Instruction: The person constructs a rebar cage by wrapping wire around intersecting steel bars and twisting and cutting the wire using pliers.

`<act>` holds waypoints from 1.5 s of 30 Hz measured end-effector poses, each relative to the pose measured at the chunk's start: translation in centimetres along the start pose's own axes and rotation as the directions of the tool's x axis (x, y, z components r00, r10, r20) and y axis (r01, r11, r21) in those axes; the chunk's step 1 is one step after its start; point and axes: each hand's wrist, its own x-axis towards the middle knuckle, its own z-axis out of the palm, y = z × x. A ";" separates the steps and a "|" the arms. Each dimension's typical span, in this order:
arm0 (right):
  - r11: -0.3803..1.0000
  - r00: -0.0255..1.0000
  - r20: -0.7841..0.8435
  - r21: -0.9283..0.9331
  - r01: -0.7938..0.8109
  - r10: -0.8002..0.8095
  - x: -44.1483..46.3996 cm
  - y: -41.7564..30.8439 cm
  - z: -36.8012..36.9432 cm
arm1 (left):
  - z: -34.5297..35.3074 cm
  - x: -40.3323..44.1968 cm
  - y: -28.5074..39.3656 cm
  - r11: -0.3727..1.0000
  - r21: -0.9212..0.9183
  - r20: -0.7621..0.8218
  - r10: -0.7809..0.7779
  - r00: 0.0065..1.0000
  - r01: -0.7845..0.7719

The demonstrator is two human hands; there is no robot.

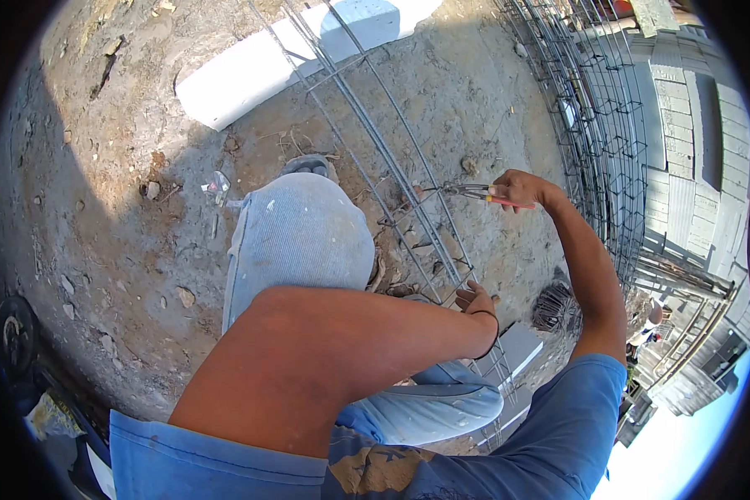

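Observation:
A long steel rebar cage [396, 171] runs diagonally in front of me, its bars joined by cross stirrups. My right hand [518, 191] is closed round the red handles of a pair of pincers [473, 191]. Their jaws are at the cage's right-hand bar, by a stirrup; whether they bite on a wire is too small to tell. Lower down the same cage, my left hand [477, 300] grips a bar, with its fingers over the steel and part of the palm hidden. My bent knee [304, 233] in light jeans is beside the cage.
A white block [267, 71] lies under the cage's far end, and a pale slab [518, 350] sits near the other end. More rebar cages [596, 108] are stacked at right by a block wall [679, 117]. Stones litter the dirt; a wheel [15, 335] stands at far left.

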 end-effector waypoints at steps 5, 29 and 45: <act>0.928 0.919 0.249 0.137 -0.347 0.306 -0.2 -1.9 -1.4 | -0.9 -4.4 -1.0 0.999 0.033 0.005 0.015 1.000 -0.015; 0.716 0.865 -0.326 -0.696 0.054 -0.383 -4.7 -0.5 3.8 | -0.1 -6.0 -1.0 0.991 0.092 -0.040 0.102 0.994 -0.098; 0.974 0.966 0.121 -0.032 -0.225 0.227 -3.2 -2.7 -0.4 | 0.2 -6.5 -1.1 0.988 0.111 -0.023 0.113 0.993 -0.110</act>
